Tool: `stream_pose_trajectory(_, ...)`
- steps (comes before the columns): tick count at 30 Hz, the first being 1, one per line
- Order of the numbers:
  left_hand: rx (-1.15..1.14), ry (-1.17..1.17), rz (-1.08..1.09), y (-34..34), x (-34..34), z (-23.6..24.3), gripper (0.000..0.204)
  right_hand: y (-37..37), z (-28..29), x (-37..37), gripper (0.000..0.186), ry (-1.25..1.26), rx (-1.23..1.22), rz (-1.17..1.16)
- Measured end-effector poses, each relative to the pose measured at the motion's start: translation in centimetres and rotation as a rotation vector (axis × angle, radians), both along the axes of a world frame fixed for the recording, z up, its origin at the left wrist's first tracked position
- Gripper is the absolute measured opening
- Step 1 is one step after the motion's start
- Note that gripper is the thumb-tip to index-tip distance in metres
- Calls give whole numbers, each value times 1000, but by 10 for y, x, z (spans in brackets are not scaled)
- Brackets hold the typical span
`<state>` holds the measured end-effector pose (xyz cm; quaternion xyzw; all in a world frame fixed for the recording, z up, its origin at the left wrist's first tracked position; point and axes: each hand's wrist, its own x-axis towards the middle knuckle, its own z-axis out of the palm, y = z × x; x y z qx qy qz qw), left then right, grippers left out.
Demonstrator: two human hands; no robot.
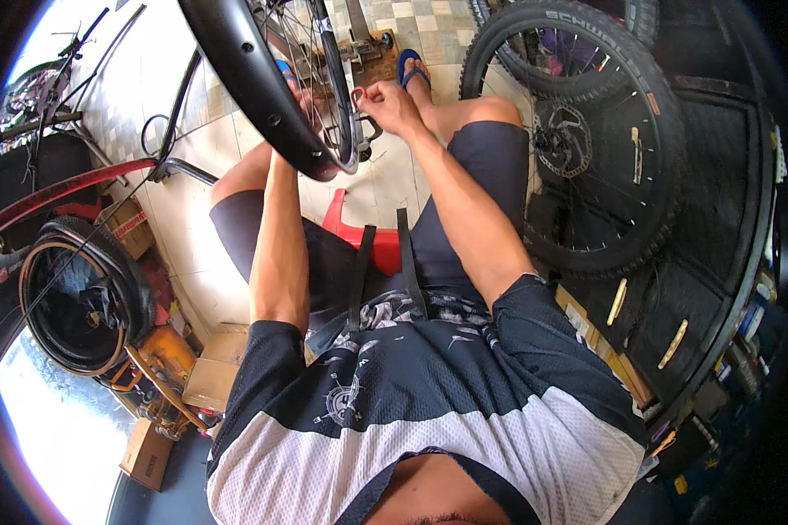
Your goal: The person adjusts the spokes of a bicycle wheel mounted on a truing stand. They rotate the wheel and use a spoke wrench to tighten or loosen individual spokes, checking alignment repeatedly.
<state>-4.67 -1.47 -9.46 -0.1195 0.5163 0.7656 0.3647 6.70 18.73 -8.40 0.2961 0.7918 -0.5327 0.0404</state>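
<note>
A bare bicycle wheel with a wide black rim (252,87) stands upright before me, its spokes in front of my legs. It sits at a metal stand (356,26) that looks like a truing stand. My right hand (391,108) is at the wheel's right side, thumb and fingers closed on a small red tool (357,94) that looks like a spoke wrench. The tool is close to the rim and spokes. My left hand (311,101) reaches behind the rim and shows only partly through the spokes; its fingers are too hidden to read.
At the right, a wheel with a knobbly tyre (665,166) and a disc rotor leans by a black panel (674,306). A red stool (381,249) is under me. Left lie tyres (140,289), cardboard boxes (215,372) and a red curved tube (70,192). Tiled floor (206,297) surrounds my feet.
</note>
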Motion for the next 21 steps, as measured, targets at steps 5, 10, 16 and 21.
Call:
stream_pose_trajectory(5,-348,349,-365,5,15,-18,38,-10,-22,4,36,-5,-77,37)
stream_pose_trajectory(10,-286,275,-393,14,25,-8,31,-10,-28,7,36,8,-123,61)
stream_pose_trajectory(16,-401,317,-432,19,25,0,32,-18,-19,8,32,15,-139,82)
stream_pose_trajectory(21,-316,237,-446,19,21,-4,35,-21,-5,11,30,32,-117,115)
